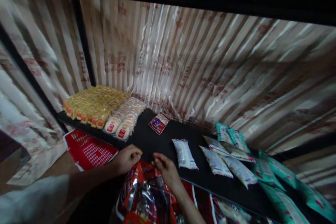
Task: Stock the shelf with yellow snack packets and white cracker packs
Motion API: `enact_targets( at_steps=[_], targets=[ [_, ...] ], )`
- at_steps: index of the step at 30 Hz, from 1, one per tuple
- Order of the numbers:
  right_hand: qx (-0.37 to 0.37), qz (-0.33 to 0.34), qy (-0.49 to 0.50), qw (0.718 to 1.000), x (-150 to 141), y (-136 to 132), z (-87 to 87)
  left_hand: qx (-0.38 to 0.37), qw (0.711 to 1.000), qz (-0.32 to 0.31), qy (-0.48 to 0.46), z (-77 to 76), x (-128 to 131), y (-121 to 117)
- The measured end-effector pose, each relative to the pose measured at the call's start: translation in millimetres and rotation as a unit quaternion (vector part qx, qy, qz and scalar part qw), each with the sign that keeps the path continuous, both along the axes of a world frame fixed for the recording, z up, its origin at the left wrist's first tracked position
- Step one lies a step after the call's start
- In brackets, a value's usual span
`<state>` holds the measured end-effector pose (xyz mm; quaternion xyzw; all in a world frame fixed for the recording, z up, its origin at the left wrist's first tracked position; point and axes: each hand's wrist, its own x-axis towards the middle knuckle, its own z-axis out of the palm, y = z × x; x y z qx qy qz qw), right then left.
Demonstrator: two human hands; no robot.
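My left hand point(127, 158) and my right hand point(166, 168) are both closed at the top edge of a large shiny red and orange bag point(146, 196) below a black shelf point(162, 140). The fingers pinch the bag's upper rim near the shelf's front edge. A white snack packet point(184, 154) lies flat on the shelf just right of my right hand. A small red packet point(159, 123) lies farther back.
Yellow packs point(91, 105) and pale packs point(125, 119) are stacked at the shelf's left. White packets point(225, 161) and teal packets point(275, 178) lie at the right. A red basket point(89, 148) sits below left. Striped curtain point(199, 63) covers the back.
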<state>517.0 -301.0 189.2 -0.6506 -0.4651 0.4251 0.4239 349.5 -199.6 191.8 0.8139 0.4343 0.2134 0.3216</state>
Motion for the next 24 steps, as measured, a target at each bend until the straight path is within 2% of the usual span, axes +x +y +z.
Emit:
enact_targets(
  at_steps=[2,4,5,7,9,13,16,21,24],
  targets=[
    [0.024,-0.037,-0.111,0.993,28.2,57.1,0.6,0.005,0.999,0.042,0.015,4.9,41.8,42.4],
    [0.007,-0.066,-0.254,0.965,51.3,108.8,0.6,-0.023,0.990,0.124,0.065,6.4,85.0,80.6],
    [-0.020,-0.079,-0.311,0.947,60.2,130.4,-0.7,-0.043,0.985,0.145,0.081,4.5,103.8,96.7],
    [-0.072,-0.078,-0.387,0.916,72.2,162.3,-7.3,-0.059,0.981,0.161,0.096,-4.3,130.1,120.9],
    [-0.094,-0.051,-0.432,0.896,77.2,179.2,-18.8,-0.059,0.982,0.149,0.104,-17.2,139.4,134.4],
    [-0.067,-0.018,-0.475,0.877,73.0,176.9,-41.7,-0.037,0.987,0.094,0.124,-38.4,126.6,138.5],
    [-0.062,0.000,-0.489,0.870,67.7,157.8,-45.3,-0.024,0.990,0.050,0.133,-44.6,117.5,130.7],
    [-0.105,0.015,-0.529,0.842,70.5,129.4,-25.1,-0.010,0.991,0.003,0.131,-44.1,130.5,110.0],
    [-0.120,0.022,-0.532,0.838,67.9,115.2,-9.5,-0.014,0.992,-0.023,0.123,-42.8,141.5,93.7]
  ],
)
